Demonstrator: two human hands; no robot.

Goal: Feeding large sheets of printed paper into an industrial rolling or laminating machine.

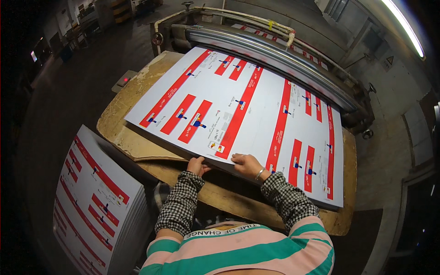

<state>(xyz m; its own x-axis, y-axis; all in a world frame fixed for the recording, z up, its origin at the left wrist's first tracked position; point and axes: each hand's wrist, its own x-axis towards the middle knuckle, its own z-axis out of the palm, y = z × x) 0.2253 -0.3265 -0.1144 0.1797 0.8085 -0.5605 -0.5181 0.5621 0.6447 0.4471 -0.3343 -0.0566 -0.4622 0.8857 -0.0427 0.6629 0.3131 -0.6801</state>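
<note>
A stack of large white printed sheets (pixel 256 123) with red bands and small blue figures lies on a worn wooden board (pixel 123 123) in front of me. My right hand (pixel 248 166) closes on the near edge of the top sheet, thumb and fingers pressed together over it. Just to its left, my left hand (pixel 197 167) is curled against the stack's near edge, below the top surface. What lies between its fingers is hidden. The far edge of the sheets reaches the rollers of a machine.
Metal rollers (pixel 270 55) span the board's far side, with a pipe frame (pixel 238 10) above and handwheels (pixel 368 134) at the ends. A second stack of printed sheets (pixel 98 197) stands low at left. Beside the board is a small box with a red light (pixel 123 81).
</note>
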